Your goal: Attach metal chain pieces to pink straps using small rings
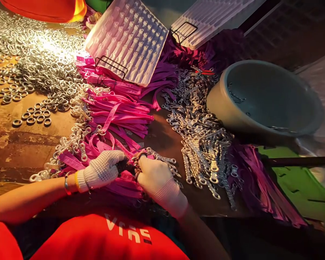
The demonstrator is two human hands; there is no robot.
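Both gloved hands met low centre of frame over a heap of pink straps. Left hand was curled narrow, pinching a small dark piece; right hand was closed around a metal clasp at the same spot. Loose metal rings spread across the upper left. A pile of metal clasps lay right of the hands, a grey basin beyond it. White plastic trays leaned at top centre.
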